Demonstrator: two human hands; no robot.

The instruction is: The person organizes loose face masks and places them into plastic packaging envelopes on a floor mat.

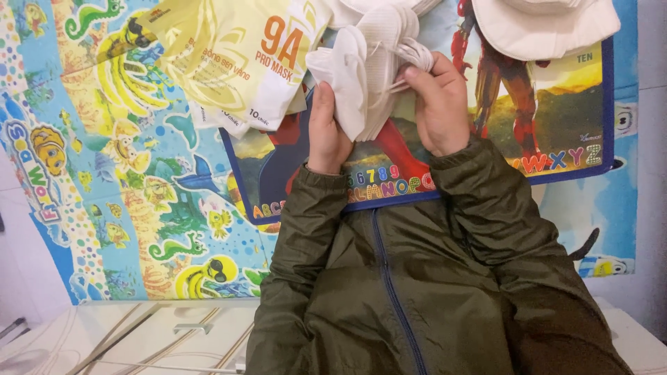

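Observation:
Both hands hold a stack of white folded face masks point(365, 66) with thin ear loops, above a picture board. My left hand point(325, 132) grips the lower left edge of the stack, thumb on top. My right hand point(439, 104) pinches the loops and the right side of the stack. Olive green jacket sleeves cover both arms. A yellow and white mask package point(236, 55) lies just left of the masks, partly under them.
A blue-framed picture board point(556, 149) with a red armoured figure and coloured letters lies under the hands. It rests on a colourful sea-animal mat point(125, 187). A white hat point(545, 24) sits at the top right. White cables and rods point(160, 340) lie at the bottom left.

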